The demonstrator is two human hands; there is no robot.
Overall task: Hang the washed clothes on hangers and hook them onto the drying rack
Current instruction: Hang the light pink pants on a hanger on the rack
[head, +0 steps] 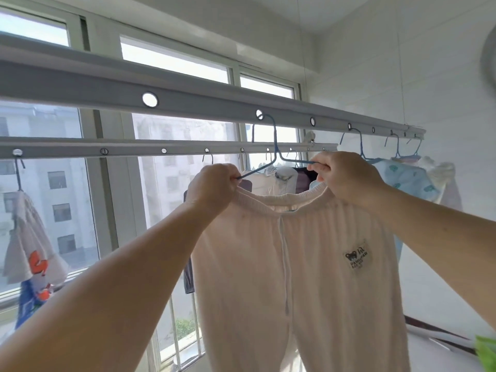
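Left hand (pixel 212 185): fingers curled, the grip closed over the left end of the blue hanger (pixel 276 146) together with the gathered waistband of the cream trousers (pixel 295 264). Right hand (pixel 346 178): fingers likewise curled, the grip closed over the right end of the same hanger and the waistband at that side. Both forearms are raised to rack height.

The trousers hang straight down from between the two hands, waistband stretched across from one grip to the other, drawstring falling down the centre, a small bear logo on the leg at the right. The hanger's arms run up from each hand to its neck, and its hook sits in a round hole of the near rail of the drying rack (pixel 188 103), directly above the trousers.

A second, lower rail (pixel 134 149) runs behind, with several hangers and pale and dark garments on it, partly hidden by the hands. To the right, on the near rail, a light blue patterned garment (pixel 410 178) hangs on its own hanger. At far left, a white shirt with orange print (pixel 29 242) hangs from the lower rail. Windows (pixel 174 57) stand behind the rack.
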